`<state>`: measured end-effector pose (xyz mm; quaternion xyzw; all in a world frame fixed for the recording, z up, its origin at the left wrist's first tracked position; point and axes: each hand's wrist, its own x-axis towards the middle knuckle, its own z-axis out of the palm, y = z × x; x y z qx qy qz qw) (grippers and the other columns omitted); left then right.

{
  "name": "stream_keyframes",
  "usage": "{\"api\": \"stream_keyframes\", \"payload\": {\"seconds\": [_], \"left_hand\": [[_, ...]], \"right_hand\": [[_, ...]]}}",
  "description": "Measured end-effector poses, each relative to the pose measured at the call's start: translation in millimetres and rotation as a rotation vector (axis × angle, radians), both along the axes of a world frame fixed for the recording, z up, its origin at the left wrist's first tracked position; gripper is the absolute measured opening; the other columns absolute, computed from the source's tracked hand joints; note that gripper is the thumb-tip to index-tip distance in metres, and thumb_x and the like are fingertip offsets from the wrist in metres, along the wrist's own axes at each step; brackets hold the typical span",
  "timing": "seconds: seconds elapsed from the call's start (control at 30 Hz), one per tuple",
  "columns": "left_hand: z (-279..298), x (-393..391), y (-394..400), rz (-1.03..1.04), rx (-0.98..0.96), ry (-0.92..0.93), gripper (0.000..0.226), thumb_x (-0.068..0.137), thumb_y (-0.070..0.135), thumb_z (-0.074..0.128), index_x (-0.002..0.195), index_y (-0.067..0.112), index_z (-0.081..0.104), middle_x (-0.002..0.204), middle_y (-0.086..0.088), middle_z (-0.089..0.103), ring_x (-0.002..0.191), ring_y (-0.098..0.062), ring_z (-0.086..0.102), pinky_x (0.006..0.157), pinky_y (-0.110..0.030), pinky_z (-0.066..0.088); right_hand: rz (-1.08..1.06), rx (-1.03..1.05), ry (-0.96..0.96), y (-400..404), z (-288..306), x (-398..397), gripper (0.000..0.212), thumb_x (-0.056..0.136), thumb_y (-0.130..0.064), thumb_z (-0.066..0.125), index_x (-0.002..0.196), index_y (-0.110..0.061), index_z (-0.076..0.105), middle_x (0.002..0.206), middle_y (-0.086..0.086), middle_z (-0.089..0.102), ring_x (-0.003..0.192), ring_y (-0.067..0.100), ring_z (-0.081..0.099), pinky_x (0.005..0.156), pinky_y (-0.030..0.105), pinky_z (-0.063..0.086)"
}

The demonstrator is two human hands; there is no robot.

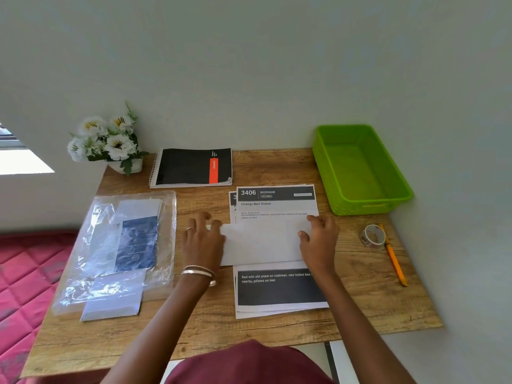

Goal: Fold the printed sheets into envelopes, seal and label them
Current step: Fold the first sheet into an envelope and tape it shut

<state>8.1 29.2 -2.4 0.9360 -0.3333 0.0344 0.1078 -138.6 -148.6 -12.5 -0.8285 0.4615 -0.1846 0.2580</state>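
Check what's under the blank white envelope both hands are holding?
The blank white envelope lies across a stack of printed sheets; the top one reads "3406 Bedroom, Change Bed Sheets". Its middle text is covered. The sheet count is unclear.

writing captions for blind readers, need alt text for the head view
Two hands, left and right, press a blank white paper envelope flat on printed white sheets on a wooden desk, with an empty green plastic basket behind.
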Motion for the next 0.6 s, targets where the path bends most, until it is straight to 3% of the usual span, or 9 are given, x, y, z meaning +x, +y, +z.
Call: {"api": "stream_keyframes", "payload": {"seconds": [0.1, 0.23, 0.5, 0.6], "left_hand": [[-1, -15, -9, -0.123, 0.075, 0.121, 0.036, 0.084, 0.042, 0.058, 0.115, 0.024, 0.061, 0.127, -0.003, 0.046, 0.117, -0.028, 0.043, 0.092, -0.048, 0.04], [-3, -34, -14, -0.155, 0.142, 0.209, 0.049, 0.086, 0.054, 0.049, 0.131, 0.036, 0.046, 0.137, 0.001, 0.037, 0.125, -0.026, 0.036, 0.094, -0.047, 0.036], [2, -37, -21, -0.107, 0.224, 0.249, 0.053, 0.085, 0.055, 0.05, 0.135, 0.041, 0.039, 0.138, 0.001, 0.032, 0.128, -0.027, 0.029, 0.096, -0.047, 0.035], [5, -41, -26, -0.116, 0.26, 0.267, 0.049, 0.088, 0.05, 0.049, 0.135, 0.05, 0.034, 0.139, -0.001, 0.029, 0.129, -0.03, 0.027, 0.096, -0.05, 0.034]], "right_hand": [[0.096, -0.129, 0.07, 13, 0, 5, 0.039, 0.081, -0.011, 0.069, 0.119, -0.005, 0.062, 0.126, 0.017, 0.052, 0.118, 0.036, 0.042, 0.093, 0.046, 0.039], [0.285, -0.246, 0.112, 25, -14, 2, 0.03, 0.083, -0.023, 0.065, 0.111, -0.011, 0.067, 0.123, 0.012, 0.061, 0.113, 0.033, 0.052, 0.088, 0.046, 0.045], [0.378, -0.244, 0.203, 25, -24, -8, 0.045, 0.093, -0.036, 0.035, 0.121, -0.015, 0.064, 0.131, 0.008, 0.059, 0.12, 0.03, 0.053, 0.092, 0.045, 0.046], [0.415, -0.205, 0.184, 25, -25, -11, 0.046, 0.094, -0.036, 0.034, 0.125, -0.015, 0.061, 0.137, 0.008, 0.054, 0.126, 0.03, 0.048, 0.097, 0.045, 0.042]]}}
